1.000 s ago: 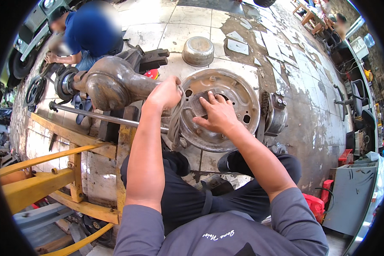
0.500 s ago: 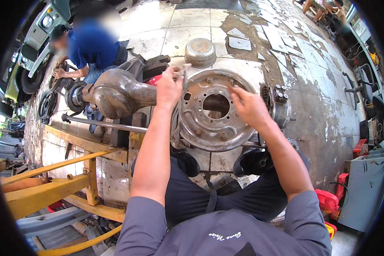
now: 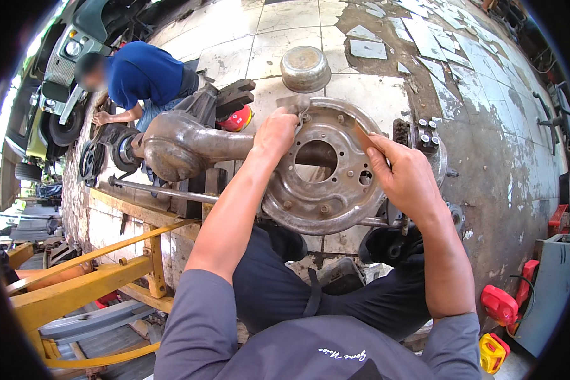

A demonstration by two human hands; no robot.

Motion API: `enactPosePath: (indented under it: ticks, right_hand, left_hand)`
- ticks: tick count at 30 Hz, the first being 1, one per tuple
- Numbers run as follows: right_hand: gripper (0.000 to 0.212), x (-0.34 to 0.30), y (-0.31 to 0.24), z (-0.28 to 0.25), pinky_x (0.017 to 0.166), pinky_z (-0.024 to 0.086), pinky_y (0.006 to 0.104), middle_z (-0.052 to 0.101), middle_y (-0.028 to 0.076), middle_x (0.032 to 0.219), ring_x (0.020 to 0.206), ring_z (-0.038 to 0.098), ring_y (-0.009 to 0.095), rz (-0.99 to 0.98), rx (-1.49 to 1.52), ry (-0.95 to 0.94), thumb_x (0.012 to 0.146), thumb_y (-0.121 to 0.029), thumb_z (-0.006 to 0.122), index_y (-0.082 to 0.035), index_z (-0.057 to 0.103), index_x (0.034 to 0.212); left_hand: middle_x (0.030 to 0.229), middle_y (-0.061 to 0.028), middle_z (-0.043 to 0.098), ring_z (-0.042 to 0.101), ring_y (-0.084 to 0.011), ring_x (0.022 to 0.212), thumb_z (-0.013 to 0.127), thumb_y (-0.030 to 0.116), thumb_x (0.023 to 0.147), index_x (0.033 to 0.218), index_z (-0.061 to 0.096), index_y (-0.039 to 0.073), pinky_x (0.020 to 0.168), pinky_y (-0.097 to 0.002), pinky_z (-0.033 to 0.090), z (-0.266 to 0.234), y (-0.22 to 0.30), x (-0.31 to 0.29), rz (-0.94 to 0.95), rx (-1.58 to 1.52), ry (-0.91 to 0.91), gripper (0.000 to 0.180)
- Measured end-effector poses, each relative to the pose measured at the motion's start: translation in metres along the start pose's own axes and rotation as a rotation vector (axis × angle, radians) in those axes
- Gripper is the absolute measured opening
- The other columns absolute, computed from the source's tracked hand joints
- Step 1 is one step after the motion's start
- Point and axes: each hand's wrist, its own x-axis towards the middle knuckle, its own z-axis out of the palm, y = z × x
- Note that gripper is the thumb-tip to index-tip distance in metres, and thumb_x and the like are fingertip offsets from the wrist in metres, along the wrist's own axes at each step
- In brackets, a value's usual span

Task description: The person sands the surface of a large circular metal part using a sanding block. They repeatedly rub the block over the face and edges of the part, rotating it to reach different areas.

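A round, dull metal brake backing plate (image 3: 291, 214) with a large centre hole and several bolt holes is in front of me. My left hand (image 3: 277, 134) is closed at its upper left rim on a greyish-brown flat piece (image 3: 292, 102), smeared by motion; its kind is unclear. At the plate's right rim, my right hand (image 3: 404, 166) grips a thin brown flat strip (image 3: 363, 137), perhaps a scraper or abrasive sheet. The strip's near end is hidden by the fingers. Behind the plate, at right, a metal part with several bolts (image 3: 428, 136) shows.
A heavy axle housing (image 3: 176, 151) lies to the left, with a metal rod (image 3: 164, 190) before it. A metal drum (image 3: 305, 69) rests beyond the plate. Yellow frame bars (image 3: 82, 288) fill the lower left. A co-worker in blue (image 3: 147, 73) crouches far left.
My left hand has moved right, closer over the plate's upper left rim. My right hand has shifted right and outward, and its brown strip shows more clearly. The view has shifted slightly.
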Motion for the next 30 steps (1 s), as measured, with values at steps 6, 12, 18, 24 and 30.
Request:
enactPosePath:
  ticks: [6,12,18,24,30]
  right_hand:
    - [0.027,0.004,0.013,-0.008,0.079,0.053,0.0478,0.071,0.022,0.097,0.091,0.068,0.041,0.045,-0.054,-0.024,0.097,-0.021,0.058,0.0,0.069,0.11]
    - [0.025,0.006,0.004,-0.009,0.079,0.053,0.0482,0.071,0.022,0.095,0.09,0.068,0.041,0.062,-0.028,-0.059,0.096,-0.021,0.058,-0.001,0.069,0.108]
    - [0.025,0.007,0.008,-0.001,0.079,0.053,0.0486,0.071,0.022,0.094,0.09,0.067,0.041,0.054,-0.065,-0.063,0.096,-0.021,0.058,-0.002,0.069,0.107]
    - [0.025,0.005,0.003,0.003,0.08,0.053,0.0486,0.071,0.021,0.096,0.091,0.067,0.041,0.068,-0.072,-0.111,0.097,-0.022,0.058,-0.003,0.069,0.109]
    - [0.026,0.0,0.009,-0.009,0.081,0.052,0.0481,0.071,0.021,0.098,0.093,0.067,0.041,0.079,-0.035,-0.076,0.097,-0.023,0.058,-0.003,0.069,0.109]
  left_hand:
    - [0.102,-0.0229,0.071,0.068,-0.0388,0.096,0.061,0.014,0.089,0.103,0.075,0.002,0.09,-0.0462,0.053,-0.044,-0.001,-0.016,-0.221,0.087,-0.128,0.023]
    - [0.097,-0.0233,0.071,0.067,-0.0389,0.095,0.069,0.02,0.086,0.099,0.076,0.002,0.088,-0.0454,0.052,0.0,0.007,-0.005,-0.083,-0.147,0.159,0.024]
    - [0.096,-0.0213,0.071,0.068,-0.0373,0.092,0.071,0.021,0.086,0.095,0.077,0.003,0.086,-0.0446,0.053,0.008,0.025,0.002,-0.121,-0.167,0.134,0.02]
    - [0.093,-0.0191,0.067,0.065,-0.0378,0.091,0.066,0.019,0.09,0.095,0.075,0.005,0.086,-0.0467,0.052,0.004,0.001,-0.01,0.066,-0.185,0.13,0.017]
    - [0.095,-0.0205,0.066,0.064,-0.0391,0.094,0.063,0.016,0.091,0.095,0.075,0.003,0.087,-0.047,0.051,-0.018,-0.018,-0.051,-0.079,0.004,0.048,0.018]
